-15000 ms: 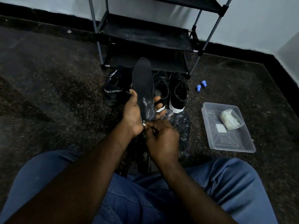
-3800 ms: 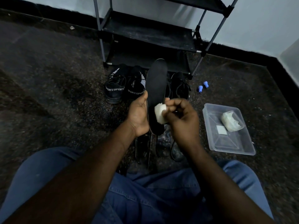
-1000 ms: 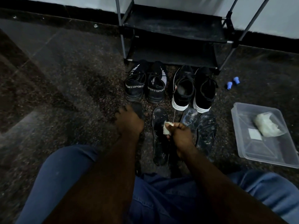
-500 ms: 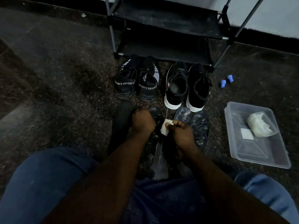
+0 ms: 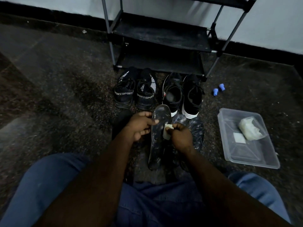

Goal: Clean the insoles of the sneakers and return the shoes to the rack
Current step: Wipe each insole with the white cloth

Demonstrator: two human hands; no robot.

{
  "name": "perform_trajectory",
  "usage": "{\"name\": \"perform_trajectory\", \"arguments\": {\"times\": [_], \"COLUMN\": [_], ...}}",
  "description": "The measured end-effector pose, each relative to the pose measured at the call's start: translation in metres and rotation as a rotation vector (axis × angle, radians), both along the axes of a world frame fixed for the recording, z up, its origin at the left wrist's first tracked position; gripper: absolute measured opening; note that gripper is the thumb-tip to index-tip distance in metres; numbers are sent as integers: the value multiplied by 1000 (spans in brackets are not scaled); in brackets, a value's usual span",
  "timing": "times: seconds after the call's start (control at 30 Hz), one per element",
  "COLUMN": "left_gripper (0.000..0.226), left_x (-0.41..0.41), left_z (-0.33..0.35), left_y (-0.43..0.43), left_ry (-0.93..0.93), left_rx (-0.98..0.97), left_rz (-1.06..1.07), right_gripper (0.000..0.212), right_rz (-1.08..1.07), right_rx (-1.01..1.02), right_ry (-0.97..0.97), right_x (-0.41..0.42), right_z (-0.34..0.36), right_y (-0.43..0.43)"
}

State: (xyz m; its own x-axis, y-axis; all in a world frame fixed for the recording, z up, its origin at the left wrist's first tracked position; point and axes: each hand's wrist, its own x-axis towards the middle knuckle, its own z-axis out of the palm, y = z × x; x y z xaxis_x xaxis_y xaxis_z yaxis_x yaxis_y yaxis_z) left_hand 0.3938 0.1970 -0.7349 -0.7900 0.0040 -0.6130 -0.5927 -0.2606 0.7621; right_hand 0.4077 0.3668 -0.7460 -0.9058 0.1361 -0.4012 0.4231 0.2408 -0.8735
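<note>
Insole (image 5: 159,114) now up — L hand (image 5: 140,126)

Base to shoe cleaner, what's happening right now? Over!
Left hand grips dusty insole. Right hand pinches white wipe against it. Nothing in the way.

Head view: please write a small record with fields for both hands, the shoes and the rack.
left hand: holds the smeared insole by its edge
right hand: pinches a white pad against that insole
shoe rack: visible shelves bear no shoes
sneakers: two pairs on the floor before the shoe rack
clear tray: holds a white wad
</note>
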Motion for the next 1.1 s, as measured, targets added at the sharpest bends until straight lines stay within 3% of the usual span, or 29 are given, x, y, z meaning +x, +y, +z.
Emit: {"name": "perform_trajectory", "arguments": {"times": [0.23, 0.37, 0.5, 0.7, 0.9, 1.1], "left_gripper": [17, 66, 76, 65, 64, 63], "left_x": [14, 20, 27, 31, 18, 8], "left_z": [59, 90, 101, 89, 90, 73], "left_y": [5, 9, 11, 13, 8, 17], "left_ry": [151, 260, 294, 308, 304, 243], "left_rx": [164, 265, 374, 503, 585, 644], "left_rz": [-16, -18, 53, 110, 86, 23], "right_gripper": [17, 5, 5, 5, 5, 7], "right_rz": [-1, 18, 105, 117, -174, 2], "right_rx": [-187, -278, -287, -130, 70, 454], "right_ry": [157, 191, 224, 257, 576, 800], "right_x": [-1, 5, 18, 22, 8, -16], "right_z": [44, 78, 102, 103, 117, 118], "right_y": [-1, -2, -5, -3, -1, -10]}}
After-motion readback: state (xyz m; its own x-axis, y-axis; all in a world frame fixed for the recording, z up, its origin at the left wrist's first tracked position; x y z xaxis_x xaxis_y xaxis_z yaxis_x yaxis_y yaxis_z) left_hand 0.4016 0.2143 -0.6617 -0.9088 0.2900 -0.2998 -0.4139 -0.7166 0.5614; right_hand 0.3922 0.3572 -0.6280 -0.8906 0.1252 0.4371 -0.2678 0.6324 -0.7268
